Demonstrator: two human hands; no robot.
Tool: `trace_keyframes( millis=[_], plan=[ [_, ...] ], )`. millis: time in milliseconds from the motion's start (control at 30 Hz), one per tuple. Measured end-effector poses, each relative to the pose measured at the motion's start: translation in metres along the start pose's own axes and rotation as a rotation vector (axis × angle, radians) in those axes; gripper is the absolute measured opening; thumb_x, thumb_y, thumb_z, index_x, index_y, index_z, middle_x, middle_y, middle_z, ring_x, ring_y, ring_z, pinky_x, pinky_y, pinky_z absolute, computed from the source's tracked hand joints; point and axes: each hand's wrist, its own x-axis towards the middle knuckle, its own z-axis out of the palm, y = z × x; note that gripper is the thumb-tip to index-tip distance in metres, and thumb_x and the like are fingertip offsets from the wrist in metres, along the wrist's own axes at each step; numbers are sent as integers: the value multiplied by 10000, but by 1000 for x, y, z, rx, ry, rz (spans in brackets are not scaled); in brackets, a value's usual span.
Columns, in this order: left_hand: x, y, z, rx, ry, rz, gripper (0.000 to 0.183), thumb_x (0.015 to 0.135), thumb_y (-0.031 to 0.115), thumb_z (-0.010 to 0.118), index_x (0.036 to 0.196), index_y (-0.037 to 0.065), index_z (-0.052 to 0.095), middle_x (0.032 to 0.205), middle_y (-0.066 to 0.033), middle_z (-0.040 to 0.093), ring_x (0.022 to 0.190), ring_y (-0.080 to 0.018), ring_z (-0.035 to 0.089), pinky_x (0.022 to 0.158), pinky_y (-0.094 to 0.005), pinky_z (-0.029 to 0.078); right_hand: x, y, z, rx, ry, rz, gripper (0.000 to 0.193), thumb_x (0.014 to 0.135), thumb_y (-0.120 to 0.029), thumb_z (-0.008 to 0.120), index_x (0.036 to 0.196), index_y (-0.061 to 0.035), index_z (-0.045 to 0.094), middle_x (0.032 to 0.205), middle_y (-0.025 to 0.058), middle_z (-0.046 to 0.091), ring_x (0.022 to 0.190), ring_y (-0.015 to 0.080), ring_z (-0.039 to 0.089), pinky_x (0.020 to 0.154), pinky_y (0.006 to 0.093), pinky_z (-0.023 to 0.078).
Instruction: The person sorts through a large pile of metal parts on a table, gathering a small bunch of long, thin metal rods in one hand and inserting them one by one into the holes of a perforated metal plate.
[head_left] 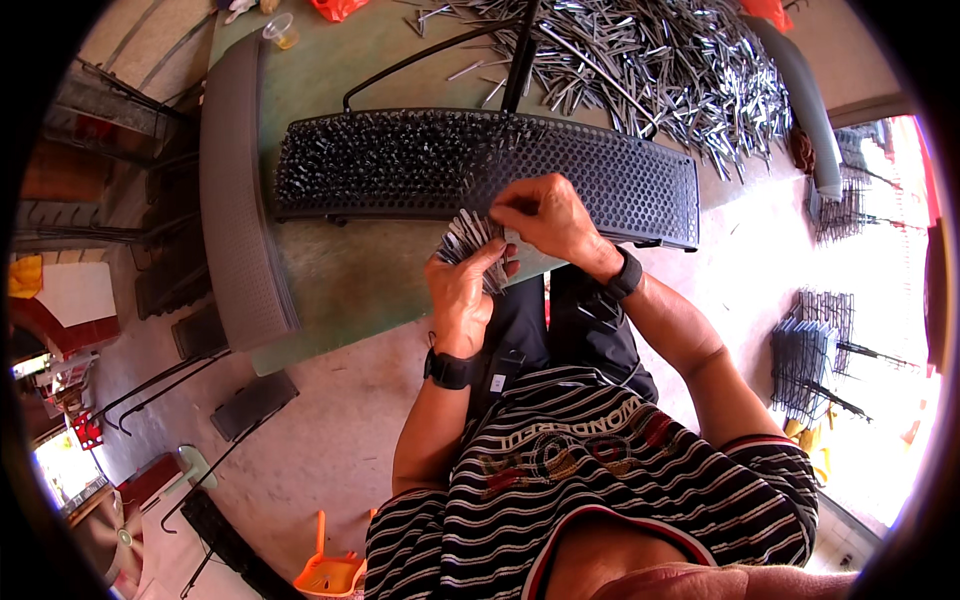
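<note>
My left hand (pixel 462 305) is closed around a fanned bundle of thin metal strips (pixel 466 238), held just in front of a long black perforated rack (pixel 620 175). Beside the bundle, my right hand (pixel 558 220) is pinched, thumb against fingertips; whatever lies between them is too small to make out. Many small metal pieces (pixel 370 160) stand in the holes across the rack's left half, while its right half shows bare holes. Behind the rack a large heap of loose metal strips (pixel 680 75) spreads over the green table (pixel 345 300).
A stack of grey perforated sheets (pixel 235 190) lines the table's left side. A thin black handle (pixel 425 60) rises behind the rack. At the back left stands a clear cup (pixel 282 32). An orange dustpan (pixel 328 572) and a dark rack (pixel 255 405) lie on the floor.
</note>
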Motion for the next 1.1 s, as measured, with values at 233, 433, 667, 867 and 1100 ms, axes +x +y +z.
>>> trace_keyframes(
  millis=[233,433,667,867,1100],
  plan=[
    [1,0,-5,-16,14,-8,238,770,-55,649,998,-2,609,852,-95,636,705,-242,648,578,-358,554,16,-12,5,154,405,-41,113,840,-35,598,933,11,553,746,121,662,656,172,673,552,263,507],
    [3,1,-10,-22,34,12,228,774,-70,627,993,-9,600,826,-94,616,695,-244,643,577,-374,558,22,4,15,44,377,-101,93,848,-16,591,931,-6,551,774,96,668,687,111,663,580,225,510],
    [2,0,-11,4,59,34,193,757,-82,642,930,-2,607,797,-95,624,668,-234,639,548,-376,557,27,14,14,-415,285,-437,64,765,-88,635,807,-45,612,751,87,573,703,281,584,592,370,478],
    [2,1,-8,-4,18,34,175,751,-75,655,903,2,617,784,-90,630,661,-221,636,548,-359,554,5,1,6,-173,11,-43,149,753,-151,676,818,-19,658,703,123,626,576,256,609,538,329,478],
    [0,1,-10,-30,25,2,190,779,-60,637,956,3,610,823,-88,623,683,-215,633,571,-357,553,8,-15,1,310,212,190,76,817,-41,617,832,29,592,664,70,640,551,97,607,484,235,465]
  ],
)
